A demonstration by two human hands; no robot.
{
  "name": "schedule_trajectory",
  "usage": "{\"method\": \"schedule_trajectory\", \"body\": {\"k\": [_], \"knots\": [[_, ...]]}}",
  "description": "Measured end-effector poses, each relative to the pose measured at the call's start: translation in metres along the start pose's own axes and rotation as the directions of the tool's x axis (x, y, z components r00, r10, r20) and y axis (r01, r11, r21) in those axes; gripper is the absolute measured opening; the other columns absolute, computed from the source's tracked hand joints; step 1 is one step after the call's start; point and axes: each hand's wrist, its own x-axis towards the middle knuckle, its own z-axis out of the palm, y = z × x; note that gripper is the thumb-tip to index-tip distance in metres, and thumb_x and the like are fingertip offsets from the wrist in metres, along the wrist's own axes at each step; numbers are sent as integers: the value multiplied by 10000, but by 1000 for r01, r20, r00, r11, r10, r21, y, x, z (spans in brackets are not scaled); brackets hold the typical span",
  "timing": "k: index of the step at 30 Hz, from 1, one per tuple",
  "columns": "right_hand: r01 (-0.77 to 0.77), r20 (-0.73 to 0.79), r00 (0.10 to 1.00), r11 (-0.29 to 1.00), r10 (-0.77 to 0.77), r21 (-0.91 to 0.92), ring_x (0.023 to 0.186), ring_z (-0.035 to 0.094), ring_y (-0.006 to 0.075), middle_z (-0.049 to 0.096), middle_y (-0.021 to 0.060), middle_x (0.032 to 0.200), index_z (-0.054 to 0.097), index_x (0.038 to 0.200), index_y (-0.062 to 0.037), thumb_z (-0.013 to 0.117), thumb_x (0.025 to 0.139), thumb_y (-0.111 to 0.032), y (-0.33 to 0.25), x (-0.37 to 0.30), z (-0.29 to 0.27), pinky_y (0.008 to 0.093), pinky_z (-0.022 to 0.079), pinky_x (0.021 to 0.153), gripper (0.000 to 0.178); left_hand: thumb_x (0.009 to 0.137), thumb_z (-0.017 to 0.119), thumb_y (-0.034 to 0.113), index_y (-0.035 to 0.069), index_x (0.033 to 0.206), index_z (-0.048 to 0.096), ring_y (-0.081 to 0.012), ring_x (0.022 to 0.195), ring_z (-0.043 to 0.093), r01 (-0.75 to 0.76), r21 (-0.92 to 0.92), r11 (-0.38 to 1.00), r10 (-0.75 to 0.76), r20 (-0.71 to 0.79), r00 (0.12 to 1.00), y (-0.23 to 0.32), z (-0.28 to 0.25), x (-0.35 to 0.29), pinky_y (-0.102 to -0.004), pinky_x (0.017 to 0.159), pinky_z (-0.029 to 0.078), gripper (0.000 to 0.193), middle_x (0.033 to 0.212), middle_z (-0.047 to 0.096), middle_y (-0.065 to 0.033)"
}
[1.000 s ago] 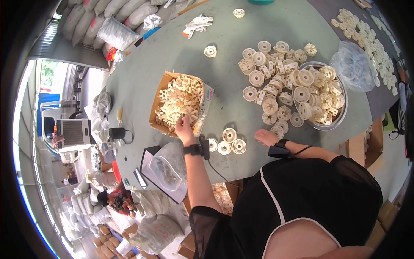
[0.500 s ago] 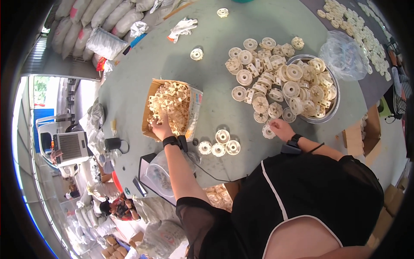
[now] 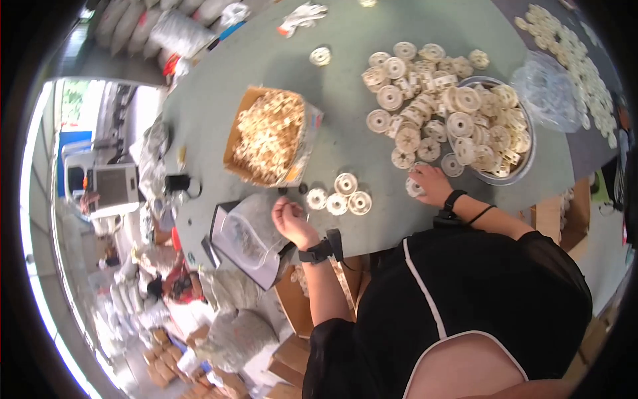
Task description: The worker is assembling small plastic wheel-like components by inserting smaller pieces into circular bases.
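My left hand [image 3: 292, 223] hangs over the table's near side with its fingers curled together. Whatever they hold, if anything, is too small to make out. Beside it stands a clear plastic tub [image 3: 244, 247] with small grey parts inside. My right hand [image 3: 435, 185] grips a cream plastic wheel [image 3: 414, 188] at the near edge of the wheel heap. Between the hands lie several finished-looking wheels [image 3: 337, 203], flat and close together. Beyond my left hand is an open cardboard box [image 3: 240, 118], filled with small cream plastic pieces [image 3: 269, 136].
Many wheels [image 3: 390, 98] are heaped beside a metal bowl [image 3: 530, 156] full of more. A clear plastic bag [image 3: 546, 93] lies right of it. A white glove [image 3: 304, 16] and a single wheel [image 3: 319, 56] sit farther off. Another person [image 3: 179, 282] is at the lower left.
My left hand has come out of the cardboard box and moved back toward me, beside the clear tub. My right hand stays at the wheel by the heap. The whole view has shifted.
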Motion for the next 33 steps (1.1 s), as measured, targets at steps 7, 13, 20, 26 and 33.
{"method": "schedule_trajectory", "body": {"k": [7,13,20,26,33], "knots": [[-61,-79,995,998,62,16,987,444,282,472,109,1075,470,1038,-95,654,603,-197,-8,-17,12,396,344,791,484,793,446,69,-19,1010,481,-201,867,473,-398,400,826,521,-271,809,103,-62,25,-303,770,378,238,927,496,-102],[-276,-28,940,804,341,527,928,497,296,514,142,998,525,1028,-53,608,666,-188,22,-14,52,353,401,793,395,803,468,38,-17,1020,485,-190,931,482,-414,517,749,497,-27,867,51,-37,-29,-315,826,380,225,1021,513,-113],[-223,107,970,634,217,741,852,538,121,552,73,947,458,1091,-17,589,724,-46,-12,-5,-1,248,431,742,392,757,569,63,7,1083,491,-160,848,527,-519,533,668,-62,736,674,-63,74,-147,-274,770,418,339,947,555,-71],[-301,98,914,494,395,815,925,532,241,560,141,967,525,1016,-5,581,713,-229,10,-28,-12,321,409,798,381,737,593,131,-13,1071,487,-283,868,552,-15,586,810,-434,616,657,-105,87,-150,-338,766,436,378,984,553,-155],[-455,167,862,585,479,671,896,547,271,570,162,948,526,1021,-18,569,716,-260,94,-60,-5,342,422,776,392,652,574,102,59,957,541,-309,924,467,-683,713,161,2,691,722,-125,75,-132,-396,793,378,310,988,506,-141]]}}
